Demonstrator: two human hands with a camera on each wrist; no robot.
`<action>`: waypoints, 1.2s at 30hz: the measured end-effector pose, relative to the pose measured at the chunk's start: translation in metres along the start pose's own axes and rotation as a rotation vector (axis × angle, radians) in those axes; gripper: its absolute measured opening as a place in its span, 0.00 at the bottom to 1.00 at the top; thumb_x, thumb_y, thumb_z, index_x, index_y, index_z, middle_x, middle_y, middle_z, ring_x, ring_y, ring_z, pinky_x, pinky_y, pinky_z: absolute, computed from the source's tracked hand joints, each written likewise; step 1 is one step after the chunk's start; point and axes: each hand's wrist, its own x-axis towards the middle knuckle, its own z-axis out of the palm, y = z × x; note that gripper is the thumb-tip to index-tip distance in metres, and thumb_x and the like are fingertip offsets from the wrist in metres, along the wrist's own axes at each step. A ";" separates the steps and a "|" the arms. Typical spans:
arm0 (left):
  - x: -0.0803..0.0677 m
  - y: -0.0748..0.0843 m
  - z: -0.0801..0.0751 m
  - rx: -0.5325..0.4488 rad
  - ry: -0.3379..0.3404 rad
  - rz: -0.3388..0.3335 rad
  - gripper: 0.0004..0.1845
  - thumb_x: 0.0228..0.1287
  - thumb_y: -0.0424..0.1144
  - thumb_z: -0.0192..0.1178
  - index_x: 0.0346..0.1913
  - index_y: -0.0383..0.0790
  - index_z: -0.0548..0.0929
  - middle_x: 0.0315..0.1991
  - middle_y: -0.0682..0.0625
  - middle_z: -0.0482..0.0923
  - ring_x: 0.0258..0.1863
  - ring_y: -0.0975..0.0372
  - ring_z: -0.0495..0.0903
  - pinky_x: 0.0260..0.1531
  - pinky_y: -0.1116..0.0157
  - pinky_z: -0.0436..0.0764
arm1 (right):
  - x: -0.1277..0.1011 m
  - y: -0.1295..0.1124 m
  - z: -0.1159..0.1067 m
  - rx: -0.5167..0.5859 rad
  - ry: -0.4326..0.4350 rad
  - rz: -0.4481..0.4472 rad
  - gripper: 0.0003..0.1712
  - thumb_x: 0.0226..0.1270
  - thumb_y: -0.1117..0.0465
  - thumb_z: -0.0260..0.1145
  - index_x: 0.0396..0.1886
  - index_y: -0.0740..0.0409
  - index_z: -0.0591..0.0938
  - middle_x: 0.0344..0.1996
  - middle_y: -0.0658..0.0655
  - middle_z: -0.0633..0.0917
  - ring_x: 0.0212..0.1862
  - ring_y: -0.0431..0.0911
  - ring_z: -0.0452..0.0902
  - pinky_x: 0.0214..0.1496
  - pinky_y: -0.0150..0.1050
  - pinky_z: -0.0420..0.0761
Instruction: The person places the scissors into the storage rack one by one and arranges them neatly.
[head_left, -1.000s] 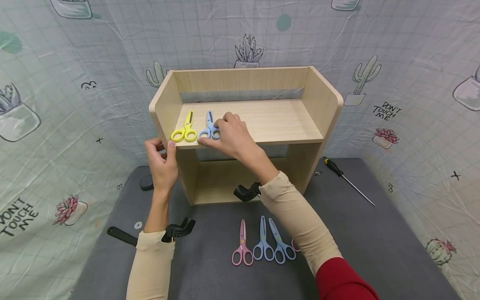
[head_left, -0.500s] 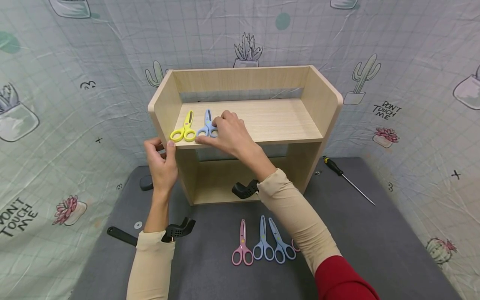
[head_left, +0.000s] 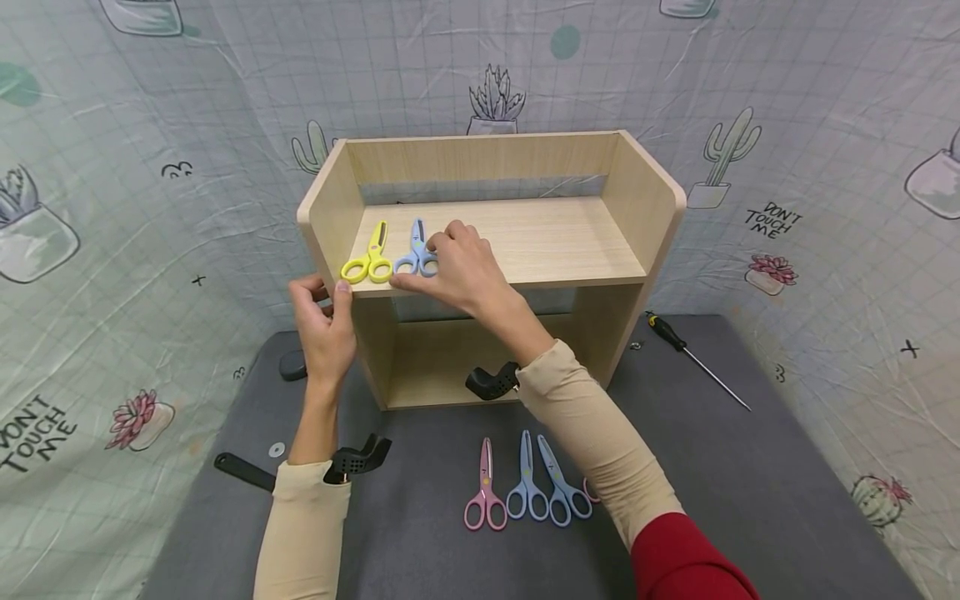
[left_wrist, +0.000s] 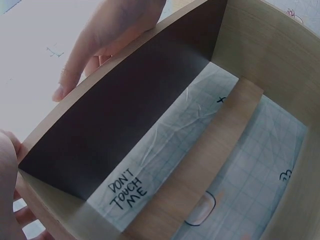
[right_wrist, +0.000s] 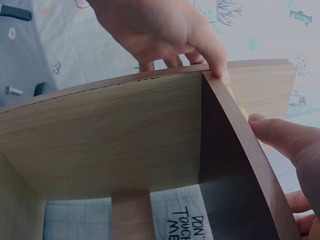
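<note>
Blue-handled scissors (head_left: 417, 242) lie on the upper board of a pale wooden shelf unit (head_left: 525, 242), blades toward the back. My right hand (head_left: 461, 267) pinches them, thumb by the loops and bent fingers along their right side. To their left lie yellow scissors (head_left: 375, 254), pointing the same way. My left hand (head_left: 326, 329) grips the unit's left side panel, its thumb on the front corner and its fingers outside. In the right wrist view, the left thumb (right_wrist: 215, 57) presses at the board's corner and the right thumb (right_wrist: 275, 132) lies at the front edge.
Before the unit lie pink scissors (head_left: 486, 492) and two blue pairs, with another pink loop partly under the right forearm. A screwdriver (head_left: 697, 362) lies at right. A black handle (head_left: 243, 472), a washer (head_left: 277, 450) and a dark round object (head_left: 293, 365) are at left.
The blue scissors and right hand have shifted very slightly to the left and back. The left hand keeps its place on the side panel.
</note>
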 end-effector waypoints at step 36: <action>0.000 0.000 0.000 0.017 -0.009 -0.010 0.19 0.71 0.42 0.55 0.54 0.30 0.69 0.48 0.60 0.68 0.45 0.68 0.70 0.42 0.68 0.71 | -0.090 0.005 -0.010 0.029 0.344 -0.221 0.44 0.50 0.35 0.76 0.58 0.61 0.80 0.46 0.59 0.79 0.45 0.53 0.73 0.47 0.45 0.72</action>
